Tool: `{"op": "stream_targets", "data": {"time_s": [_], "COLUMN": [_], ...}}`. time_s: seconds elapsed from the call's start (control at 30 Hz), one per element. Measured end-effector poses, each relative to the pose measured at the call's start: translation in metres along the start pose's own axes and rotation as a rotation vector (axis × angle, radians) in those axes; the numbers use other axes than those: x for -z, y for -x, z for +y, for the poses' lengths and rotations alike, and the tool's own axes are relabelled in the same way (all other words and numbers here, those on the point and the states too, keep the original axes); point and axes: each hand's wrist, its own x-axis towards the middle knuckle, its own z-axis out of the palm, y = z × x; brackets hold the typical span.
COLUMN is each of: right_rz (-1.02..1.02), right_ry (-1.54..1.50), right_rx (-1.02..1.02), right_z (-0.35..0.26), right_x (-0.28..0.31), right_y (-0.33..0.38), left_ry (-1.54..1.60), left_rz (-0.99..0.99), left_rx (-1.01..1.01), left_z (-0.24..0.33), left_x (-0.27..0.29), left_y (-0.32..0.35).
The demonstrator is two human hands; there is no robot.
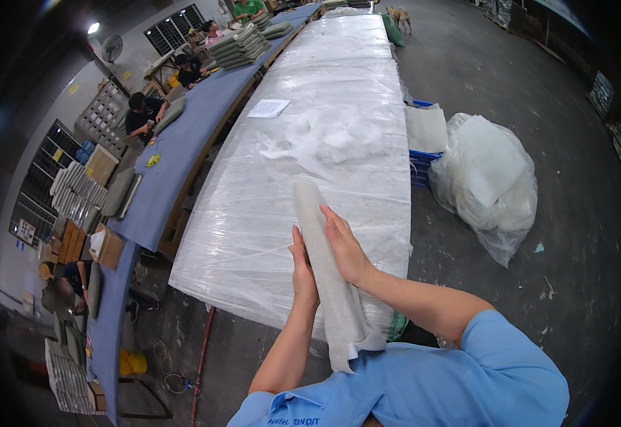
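Observation:
A long, pale grey fabric cover [325, 267] stands on edge between my palms, its top end reaching out over the table and its open bottom end hanging near my blue shirt. My left hand [302, 269] presses flat against its left side. My right hand [345, 245] presses flat against its right side, fingers stretched along the cloth. Both hands hover over the near end of a long table [253, 235] wrapped in clear plastic sheet. A loose heap of white fibre filling [325, 142] lies on the table farther away.
A white paper sheet [268, 108] lies on the table beyond the filling. A blue crate [421, 167] with folded cloth and a big clear bag of white filling [485, 178] stand on the floor at right. Other people sit at a blue-topped bench [175, 153] at left.

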Motion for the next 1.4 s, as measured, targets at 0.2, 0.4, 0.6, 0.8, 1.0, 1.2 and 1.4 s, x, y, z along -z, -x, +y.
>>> {"op": "stream_targets", "data": {"time_s": [0.2, 0.4, 0.6, 0.8, 1.0, 1.2, 1.4], "right_rz": [0.033, 0.0, 0.012, -0.003, 0.041, 0.03, -0.06], "right_ry": [0.037, 0.012, -0.027, -0.047, -0.123, -0.059, -0.077], "right_rx": [0.005, 0.035, 0.077, 0.15, 0.15, 0.09, -0.042], "right_z": [0.002, 0.008, 0.013, 0.021, 0.036, 0.035, 0.026], "right_x": [0.003, 0.009, 0.009, 0.01, 0.011, 0.022, 0.024], "right_y": [0.001, 0.001, 0.001, 0.003, 0.003, 0.005, 0.016], "left_ry": [-0.118, -0.237, -0.378, -0.733, -1.028, -0.49, -0.141], "left_rz": [0.092, 0.106, 0.069, 0.04, -0.028, -0.038, -0.058], "left_rx": [0.027, -0.032, -0.113, -0.209, -0.198, -0.211, -0.033], "left_z": [0.008, 0.013, 0.015, 0.031, 0.038, 0.031, -0.001], "left_x": [-0.028, -0.036, -0.037, -0.049, -0.064, -0.049, -0.017], "left_y": [-0.001, -0.005, -0.008, -0.009, -0.011, -0.01, 0.022]}}
